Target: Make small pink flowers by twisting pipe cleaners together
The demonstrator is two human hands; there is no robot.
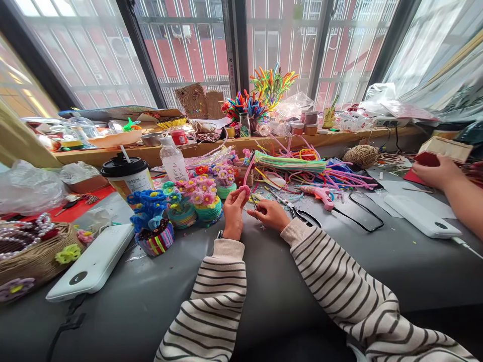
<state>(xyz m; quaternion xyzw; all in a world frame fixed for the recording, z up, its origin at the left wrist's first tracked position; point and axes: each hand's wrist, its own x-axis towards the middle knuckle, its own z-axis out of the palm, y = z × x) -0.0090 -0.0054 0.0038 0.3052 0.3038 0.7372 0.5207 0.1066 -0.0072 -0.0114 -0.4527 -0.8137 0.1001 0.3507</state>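
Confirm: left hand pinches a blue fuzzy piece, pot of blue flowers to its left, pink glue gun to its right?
Colour's wrong: the head view shows the left hand pinching a pink fuzzy piece, not blue. The rest holds: pot of blue flowers to its left, pink glue gun to its right.

Forearms [219, 296] forward, left grip [234, 208] pinched, right grip [269, 213] curled beside it
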